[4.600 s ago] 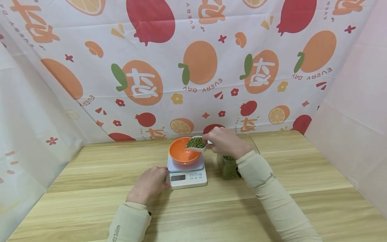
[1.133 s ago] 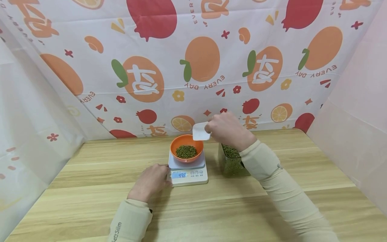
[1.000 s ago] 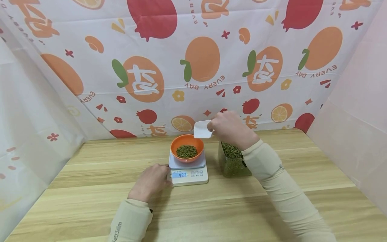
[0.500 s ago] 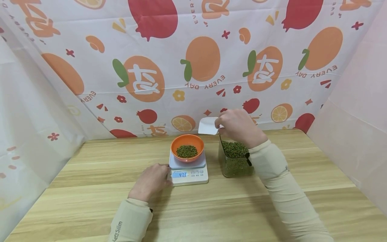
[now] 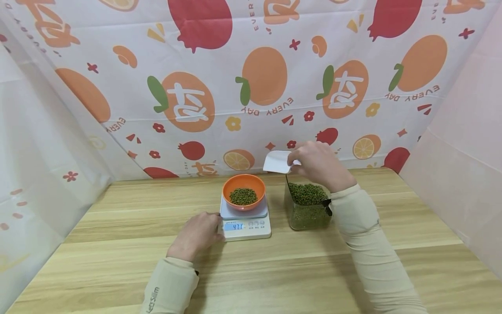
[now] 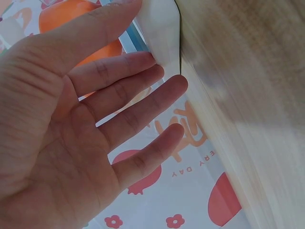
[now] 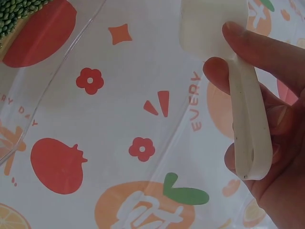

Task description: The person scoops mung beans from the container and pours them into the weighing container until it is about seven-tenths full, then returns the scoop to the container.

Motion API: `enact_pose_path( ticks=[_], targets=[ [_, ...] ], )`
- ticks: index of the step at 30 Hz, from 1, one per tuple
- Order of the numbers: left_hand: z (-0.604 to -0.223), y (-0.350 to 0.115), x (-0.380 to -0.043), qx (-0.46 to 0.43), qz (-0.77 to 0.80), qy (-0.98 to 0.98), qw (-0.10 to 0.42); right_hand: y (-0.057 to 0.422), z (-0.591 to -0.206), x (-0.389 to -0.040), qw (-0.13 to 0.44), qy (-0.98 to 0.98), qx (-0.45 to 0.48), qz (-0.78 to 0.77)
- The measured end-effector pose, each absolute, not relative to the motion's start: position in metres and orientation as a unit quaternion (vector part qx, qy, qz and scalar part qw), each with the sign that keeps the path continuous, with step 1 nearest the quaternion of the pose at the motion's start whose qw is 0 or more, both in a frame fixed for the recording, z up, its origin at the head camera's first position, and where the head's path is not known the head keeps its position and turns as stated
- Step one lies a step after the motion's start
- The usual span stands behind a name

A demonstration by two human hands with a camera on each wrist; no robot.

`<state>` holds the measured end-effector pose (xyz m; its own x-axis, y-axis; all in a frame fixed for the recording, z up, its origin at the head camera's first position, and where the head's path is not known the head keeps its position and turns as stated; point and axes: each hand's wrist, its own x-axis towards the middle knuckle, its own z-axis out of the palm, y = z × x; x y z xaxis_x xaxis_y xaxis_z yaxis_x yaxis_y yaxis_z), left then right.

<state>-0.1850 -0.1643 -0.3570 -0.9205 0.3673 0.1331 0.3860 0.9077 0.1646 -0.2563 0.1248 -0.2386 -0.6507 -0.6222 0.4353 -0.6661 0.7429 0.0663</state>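
My right hand [image 5: 319, 163] grips the handle of a white scoop [image 5: 277, 162], its bowl end held above the back left of a clear container [image 5: 298, 220] of green mung beans [image 5: 307, 194]. In the right wrist view, fingers and thumb wrap the scoop's handle [image 7: 250, 124]. An orange bowl [image 5: 231, 185] with a small heap of mung beans [image 5: 243, 197] stands on a white kitchen scale [image 5: 255, 234], whose display is lit. My left hand [image 5: 196, 234] touches the scale's left side; the left wrist view shows its fingers [image 6: 128, 119] loosely extended.
The container stands on the wooden table [image 5: 133, 235], right of the scale, with a black clip [image 5: 327, 207] at its front right. A fruit-patterned sheet [image 5: 262, 122] hangs behind the table; pale sheets flank it.
The scoop held mung beans over the bowl earlier; those beans now lie in the bowl. My right hand has carried the scoop rightward towards the container. My left hand stays at the scale.
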Motion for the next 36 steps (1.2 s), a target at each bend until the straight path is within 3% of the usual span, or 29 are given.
enact_pose_path(
  ticks=[36],
  targets=[
    [-0.356, -0.164, -0.185, -0.187, -0.094, -0.977, 0.042, 0.148, -0.237, -0.254, 0.145, -0.923, 0.348, 0.074]
  ],
)
